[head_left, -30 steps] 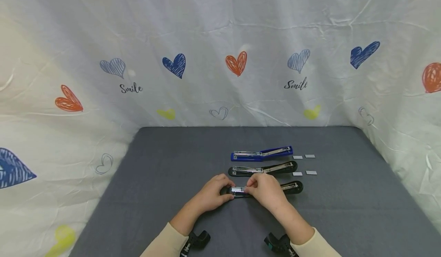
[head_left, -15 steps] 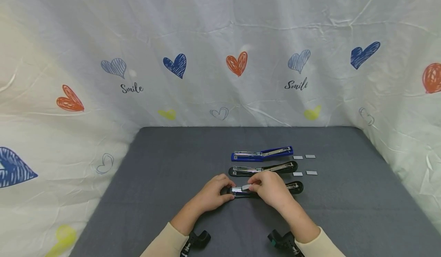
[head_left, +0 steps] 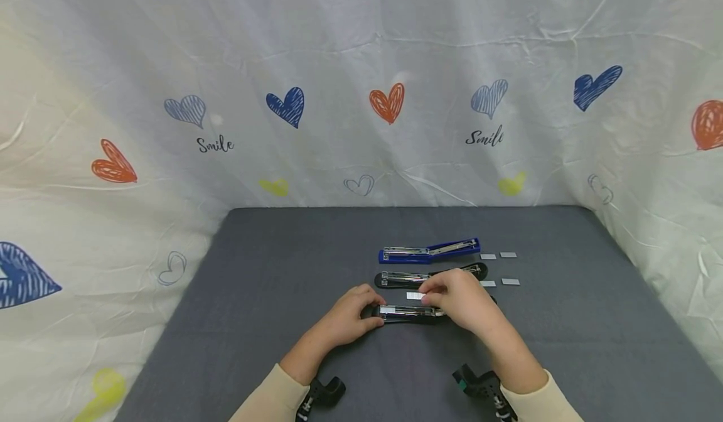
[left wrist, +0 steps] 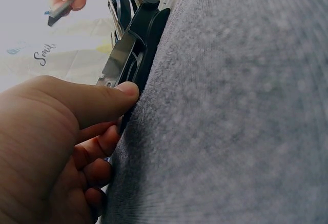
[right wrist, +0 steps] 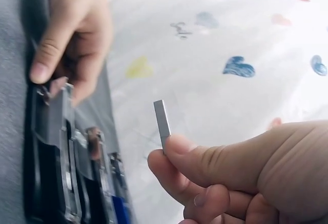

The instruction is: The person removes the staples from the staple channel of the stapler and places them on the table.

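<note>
The nearest black stapler lies opened out on the grey cloth. My left hand grips its left end; thumb and fingers hold it from both sides in the left wrist view. Above the stapler's metal channel, my right hand pinches a short strip of staples between thumb and fingertip. The strip is apart from the stapler and points left in the head view. My right hand and wrist hide most of the stapler's right half. Whether staples lie in the channel, I cannot tell.
Behind lie another opened black stapler and an opened blue stapler. Beside them on the right are several staple strips, including a far one and a nearer one. A white heart-printed curtain hangs behind the table.
My right hand has lifted the staple strip off the near stapler's channel and moved right and slightly away with it. My left hand has stayed on the stapler's left end.
</note>
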The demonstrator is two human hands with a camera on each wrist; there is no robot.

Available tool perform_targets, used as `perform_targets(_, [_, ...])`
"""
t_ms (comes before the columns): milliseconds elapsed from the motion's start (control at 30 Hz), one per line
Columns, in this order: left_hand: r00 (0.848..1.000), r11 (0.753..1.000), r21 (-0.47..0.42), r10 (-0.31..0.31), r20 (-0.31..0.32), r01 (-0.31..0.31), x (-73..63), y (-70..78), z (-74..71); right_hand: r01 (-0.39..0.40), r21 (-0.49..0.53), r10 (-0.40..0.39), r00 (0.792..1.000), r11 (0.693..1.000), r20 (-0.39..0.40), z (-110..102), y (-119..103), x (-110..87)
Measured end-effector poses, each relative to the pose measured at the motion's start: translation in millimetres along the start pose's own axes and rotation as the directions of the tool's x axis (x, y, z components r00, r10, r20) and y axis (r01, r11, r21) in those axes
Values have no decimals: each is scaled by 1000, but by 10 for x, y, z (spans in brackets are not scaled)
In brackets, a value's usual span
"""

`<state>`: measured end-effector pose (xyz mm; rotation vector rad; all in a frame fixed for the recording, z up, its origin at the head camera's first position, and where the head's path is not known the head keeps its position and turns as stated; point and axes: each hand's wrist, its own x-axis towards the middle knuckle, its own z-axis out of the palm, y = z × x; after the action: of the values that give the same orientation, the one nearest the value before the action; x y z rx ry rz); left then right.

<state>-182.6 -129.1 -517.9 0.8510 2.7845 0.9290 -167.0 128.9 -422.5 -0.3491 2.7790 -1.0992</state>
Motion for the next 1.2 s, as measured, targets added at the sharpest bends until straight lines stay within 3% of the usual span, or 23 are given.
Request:
perform_targets(300, [1000, 1000, -4, 23, -4, -23, -10, -3, -2, 38, 27, -39, 999, 999, 34, -271, 50, -81])
perform_targets(533, [1000, 1000, 2, 14, 5, -14, -10, 9, -1, 15, 30, -16, 998, 999, 60, -472, 144, -134])
perform_targets(900, [1000, 1000, -2, 4, 7, -4, -6, 2, 4, 58, -15, -57, 997, 998, 56, -735, 315, -210])
perform_targets(1200, [1000, 1000, -6, 7, 7, -7, -7, -15, 7, 51, 9, -51, 997, 999, 53, -909, 490, -278])
